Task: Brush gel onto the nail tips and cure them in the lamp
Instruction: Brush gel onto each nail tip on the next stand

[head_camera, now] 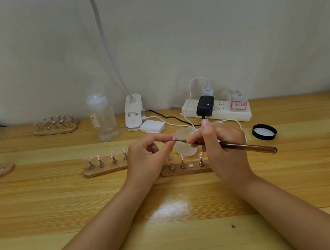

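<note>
Fingers of my left hand (147, 155) pinch a small metal stand carrying one pink plastic nail tip (174, 137), held above the light wooden tabletop (169, 202). My right hand (219, 143) grips a long brown-handled gel brush (236, 146) like a pen.

The brush's long axis runs from lower right to upper left, bristle end pointing at the nail tip from its right side; the bristles appear to touch it, though the contact is too small to confirm.

Directly behind both stands the frosted open gel jar (186, 145). Below it lies the nearer wooden holder strip (185, 169), with three pink tips and one vacant socket (191, 165). My right hand is nearer the jar.
</note>
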`<act>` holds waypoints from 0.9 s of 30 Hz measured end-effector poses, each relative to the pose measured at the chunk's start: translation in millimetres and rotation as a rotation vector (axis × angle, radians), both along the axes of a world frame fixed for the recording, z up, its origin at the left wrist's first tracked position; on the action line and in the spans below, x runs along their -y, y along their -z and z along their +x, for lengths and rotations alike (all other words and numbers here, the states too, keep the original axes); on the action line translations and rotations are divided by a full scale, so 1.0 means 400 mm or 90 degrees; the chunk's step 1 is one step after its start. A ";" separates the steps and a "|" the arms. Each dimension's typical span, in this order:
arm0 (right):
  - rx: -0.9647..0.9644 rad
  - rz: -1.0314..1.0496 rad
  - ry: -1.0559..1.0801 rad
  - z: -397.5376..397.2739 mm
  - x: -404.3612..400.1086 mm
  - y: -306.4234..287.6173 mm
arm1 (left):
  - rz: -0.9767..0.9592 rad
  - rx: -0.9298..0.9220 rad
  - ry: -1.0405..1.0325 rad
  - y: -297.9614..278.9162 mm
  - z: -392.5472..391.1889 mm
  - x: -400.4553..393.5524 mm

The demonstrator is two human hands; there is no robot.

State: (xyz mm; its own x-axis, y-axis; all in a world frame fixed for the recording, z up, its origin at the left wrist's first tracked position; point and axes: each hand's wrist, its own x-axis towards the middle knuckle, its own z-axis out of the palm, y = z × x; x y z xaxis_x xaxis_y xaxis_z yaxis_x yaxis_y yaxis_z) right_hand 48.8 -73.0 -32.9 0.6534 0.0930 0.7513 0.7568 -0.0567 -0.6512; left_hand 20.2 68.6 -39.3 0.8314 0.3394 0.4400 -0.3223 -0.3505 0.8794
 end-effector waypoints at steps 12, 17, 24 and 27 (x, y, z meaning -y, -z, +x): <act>-0.025 -0.018 0.003 0.002 -0.010 -0.007 | -0.011 -0.008 0.001 0.005 0.005 -0.003; -0.038 -0.006 -0.021 -0.008 -0.004 -0.002 | -0.006 -0.014 0.004 0.006 0.003 -0.005; -0.030 0.007 0.003 -0.005 -0.009 -0.009 | -0.008 -0.013 0.002 0.007 0.003 -0.004; -0.030 -0.008 0.016 -0.001 -0.010 -0.007 | -0.011 -0.009 0.006 0.006 0.003 -0.003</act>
